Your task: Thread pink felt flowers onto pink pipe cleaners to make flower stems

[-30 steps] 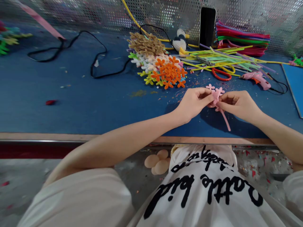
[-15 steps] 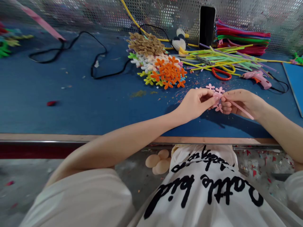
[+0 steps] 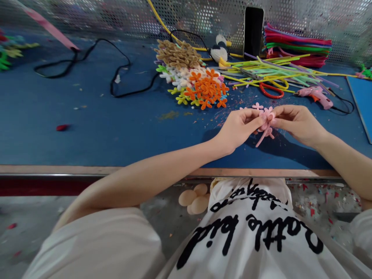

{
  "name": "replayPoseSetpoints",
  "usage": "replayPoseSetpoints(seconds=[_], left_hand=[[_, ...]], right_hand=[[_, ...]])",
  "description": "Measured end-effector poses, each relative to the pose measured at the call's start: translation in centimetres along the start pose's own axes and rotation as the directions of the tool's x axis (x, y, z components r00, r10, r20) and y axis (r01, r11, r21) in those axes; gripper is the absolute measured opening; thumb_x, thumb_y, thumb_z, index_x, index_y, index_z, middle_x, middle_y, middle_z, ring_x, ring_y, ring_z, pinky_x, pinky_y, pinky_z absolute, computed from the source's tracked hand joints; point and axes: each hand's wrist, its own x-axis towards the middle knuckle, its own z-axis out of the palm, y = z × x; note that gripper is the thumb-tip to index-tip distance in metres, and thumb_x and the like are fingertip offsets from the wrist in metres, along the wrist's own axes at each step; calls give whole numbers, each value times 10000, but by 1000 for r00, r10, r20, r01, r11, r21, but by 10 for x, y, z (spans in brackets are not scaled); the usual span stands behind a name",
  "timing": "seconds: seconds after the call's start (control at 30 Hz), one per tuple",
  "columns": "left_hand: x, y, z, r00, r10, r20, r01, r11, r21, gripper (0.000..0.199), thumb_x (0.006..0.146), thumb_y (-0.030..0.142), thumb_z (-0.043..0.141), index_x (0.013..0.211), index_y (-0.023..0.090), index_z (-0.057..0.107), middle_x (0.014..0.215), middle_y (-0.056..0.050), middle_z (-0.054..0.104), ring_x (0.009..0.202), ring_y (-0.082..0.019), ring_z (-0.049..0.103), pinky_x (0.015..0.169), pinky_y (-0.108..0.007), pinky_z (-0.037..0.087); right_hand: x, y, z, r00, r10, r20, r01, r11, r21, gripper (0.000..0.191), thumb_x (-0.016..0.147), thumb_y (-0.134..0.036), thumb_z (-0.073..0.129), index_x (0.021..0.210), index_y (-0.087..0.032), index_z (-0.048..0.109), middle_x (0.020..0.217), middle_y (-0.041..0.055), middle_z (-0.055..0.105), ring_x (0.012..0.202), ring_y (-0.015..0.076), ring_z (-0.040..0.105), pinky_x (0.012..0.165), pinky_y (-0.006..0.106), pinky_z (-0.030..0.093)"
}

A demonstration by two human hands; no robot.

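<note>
At the lower right edge the right sleeve [image 3: 362, 228] is cut off. Right of centre, fingers partly hide the pink flower piece [image 3: 265, 127]; its loose tail [image 3: 262, 139], pointing right half a second ago, now slants down-left. The piece sits between left grip [image 3: 236, 126] and right grip [image 3: 303, 123], both pinching it. Beyond, orange flowers [image 3: 207, 91] overlap paler flowers [image 3: 181, 79] on the worktop [image 3: 95, 135].

A fuzzy pink pipe-cleaner flower [image 3: 262, 115], partly hidden, sits pinched between fingertips [image 3: 258, 123], its straight loose tail [image 3: 262, 138] slanting down leftward.
</note>
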Motion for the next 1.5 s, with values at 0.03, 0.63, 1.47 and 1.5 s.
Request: replayPoseSetpoints(seconds=[0.03,0.63,1.47,1.5], left_hand=[[0,0,1,1000,-7,-1,7,1000,-4,491,794,639,798,780,155,718,774,-34,744,730,-134,710,702,-255,589],[-7,3,7,998,56,4,-56,998,-24,502,835,654,749,779,157,701,771,-38,729,719,-126,701,716,-263,575],[-2,-6,5,998,70,-5,-70,992,-103,493,710,587,887,836,139,725,780,-25,744,710,-127,698,718,-261,595],[-1,-6,4,998,62,-7,-63,992,-106,499,708,593,887,839,140,725,786,-27,745,716,-128,701,724,-264,594]], right_hand=[[0,0,1,999,-22,-23,21,999,-32,453,704,-578,916,878,-198,742,857,49,781,788,212,741,747,373,635],[-6,-2,-19,850,-478,220,381,271,-884,193,1013,-448,612,958,-347,767,968,43,783,977,264,703,931,473,522],[-13,-3,-11,633,-635,442,443,-170,-880,172,1037,-238,557,939,-246,698,836,55,718,757,199,600,706,385,470],[-13,-3,-12,606,-645,466,448,-208,-870,166,1032,-220,564,931,-244,695,829,52,713,751,196,593,698,383,464]])
